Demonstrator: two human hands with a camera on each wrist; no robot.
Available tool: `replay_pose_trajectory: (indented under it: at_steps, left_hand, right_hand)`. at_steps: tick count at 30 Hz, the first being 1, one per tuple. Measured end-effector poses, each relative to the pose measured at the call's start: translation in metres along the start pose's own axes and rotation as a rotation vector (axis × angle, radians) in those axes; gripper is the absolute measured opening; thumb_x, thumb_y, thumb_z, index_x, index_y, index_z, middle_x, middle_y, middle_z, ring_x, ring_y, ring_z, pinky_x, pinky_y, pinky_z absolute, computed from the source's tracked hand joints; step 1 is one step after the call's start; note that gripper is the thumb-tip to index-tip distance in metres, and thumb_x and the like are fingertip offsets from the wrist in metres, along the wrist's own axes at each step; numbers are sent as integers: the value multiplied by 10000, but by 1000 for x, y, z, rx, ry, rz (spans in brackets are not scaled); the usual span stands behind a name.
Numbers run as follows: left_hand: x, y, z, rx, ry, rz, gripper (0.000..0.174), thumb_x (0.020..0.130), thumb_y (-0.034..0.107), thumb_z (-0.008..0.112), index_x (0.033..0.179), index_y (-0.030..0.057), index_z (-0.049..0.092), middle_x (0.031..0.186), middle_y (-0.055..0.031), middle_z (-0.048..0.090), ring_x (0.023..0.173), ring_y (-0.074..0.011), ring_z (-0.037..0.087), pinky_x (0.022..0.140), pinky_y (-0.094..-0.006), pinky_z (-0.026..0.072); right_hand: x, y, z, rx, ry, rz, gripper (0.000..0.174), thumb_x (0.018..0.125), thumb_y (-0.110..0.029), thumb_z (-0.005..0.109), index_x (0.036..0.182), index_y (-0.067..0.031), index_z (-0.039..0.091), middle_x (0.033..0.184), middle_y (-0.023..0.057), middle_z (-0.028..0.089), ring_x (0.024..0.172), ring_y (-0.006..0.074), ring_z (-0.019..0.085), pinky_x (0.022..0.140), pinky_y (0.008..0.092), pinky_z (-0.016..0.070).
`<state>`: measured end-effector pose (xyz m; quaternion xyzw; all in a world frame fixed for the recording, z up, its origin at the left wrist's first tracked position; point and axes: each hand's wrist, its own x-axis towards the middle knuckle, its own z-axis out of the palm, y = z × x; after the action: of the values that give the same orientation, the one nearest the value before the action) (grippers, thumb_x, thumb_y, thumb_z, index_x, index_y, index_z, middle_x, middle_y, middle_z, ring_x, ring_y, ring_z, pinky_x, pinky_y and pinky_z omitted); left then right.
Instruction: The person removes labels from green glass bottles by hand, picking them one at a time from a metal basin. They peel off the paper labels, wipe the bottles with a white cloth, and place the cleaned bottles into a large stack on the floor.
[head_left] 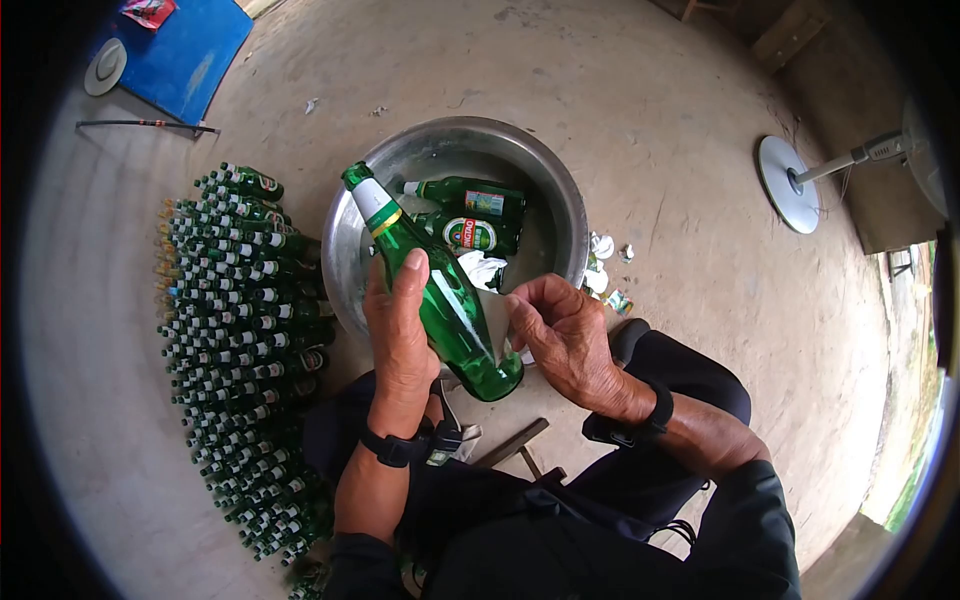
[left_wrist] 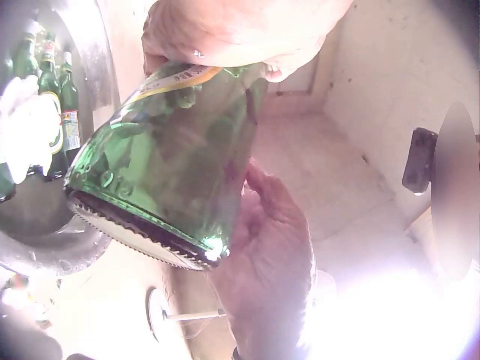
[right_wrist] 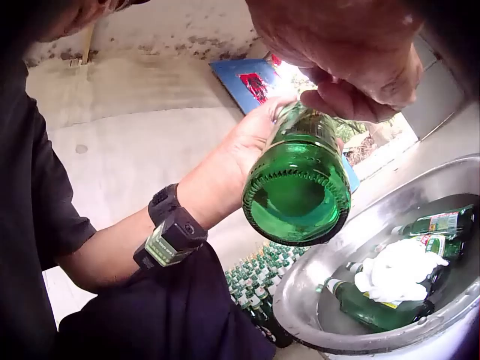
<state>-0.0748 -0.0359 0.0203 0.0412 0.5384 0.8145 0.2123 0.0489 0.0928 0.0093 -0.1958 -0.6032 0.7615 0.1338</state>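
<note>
My left hand (head_left: 400, 320) grips a green glass beer bottle (head_left: 450, 310), its thumb along the body. The bottle is tilted, neck up to the left and base toward me; a white and gold label (head_left: 375, 205) is round the neck. Beside the lower body, my right hand (head_left: 570, 345) has thumb and forefinger pinched together at the edge of a pale label piece (head_left: 496, 315). In the right wrist view the bottle's ribbed base (right_wrist: 296, 206) faces the camera, and the right fingers are curled close over the body.
A metal basin (head_left: 345, 275) holds water, green bottles (head_left: 475, 235) and a white cloth (head_left: 483, 268). Many green bottles (head_left: 250, 330) stand packed on the floor at left. Paper scraps (head_left: 597, 275) lie right of the basin. A fan base (head_left: 787, 185) stands farther right.
</note>
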Motion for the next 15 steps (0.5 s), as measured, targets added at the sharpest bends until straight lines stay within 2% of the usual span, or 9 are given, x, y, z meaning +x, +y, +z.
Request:
replay_pose_trajectory:
  at_steps: [2, 5, 9, 12, 14, 15]
  left_hand:
    - [-1, 2, 3, 20, 20, 27, 304, 980, 291, 660, 1155, 46, 616, 1005, -28, 657, 849, -125, 657, 766, -312, 565]
    - [1, 1, -2, 10, 15, 16, 335, 957, 268, 681, 1195, 42, 613, 1014, -23, 642, 858, -115, 643, 762, -291, 545]
    - [5, 1, -8, -8, -16, 20, 332, 955, 263, 684, 1194, 43, 616, 1011, -24, 643, 855, -118, 642, 760, -292, 544]
    - [11, -5, -19, -12, -40, 20, 335, 964, 273, 666, 1202, 44, 612, 1026, -34, 652, 876, -127, 655, 767, -293, 555]
    - [10, -3, -17, -12, -54, -62, 485, 970, 455, 591, 1173, 15, 597, 1002, -141, 686, 862, -270, 707, 777, -412, 596]
    - [9, -1, -15, -11, -56, -62, 485, 970, 455, 591, 1173, 15, 597, 1002, -141, 686, 862, -270, 707, 777, -412, 596]
  right_hand:
    - [0, 0, 0, 43, -1, 9, 159, 1034, -129, 624, 966, 14, 606, 753, 9, 617, 660, 67, 605, 595, 235, 514]
    - [2, 4, -4, 88, -7, 29, 183, 1037, -169, 644, 1004, 10, 626, 795, 24, 660, 671, 67, 617, 611, 224, 515]
    - [4, -1, -5, 61, 18, 64, 185, 1034, -170, 649, 1004, 12, 629, 797, 24, 656, 672, 66, 619, 608, 226, 519]
    - [6, -6, -6, 52, 35, 67, 167, 1039, -128, 614, 947, 11, 603, 721, 9, 610, 638, 64, 592, 590, 226, 504]
    - [7, -8, -8, 19, 25, 55, 169, 1039, -136, 618, 949, 7, 606, 727, 5, 607, 641, 59, 588, 587, 224, 500]
    - [7, -7, -10, 19, 27, 54, 169, 1039, -136, 618, 949, 7, 606, 727, 5, 607, 641, 59, 588, 587, 224, 500]
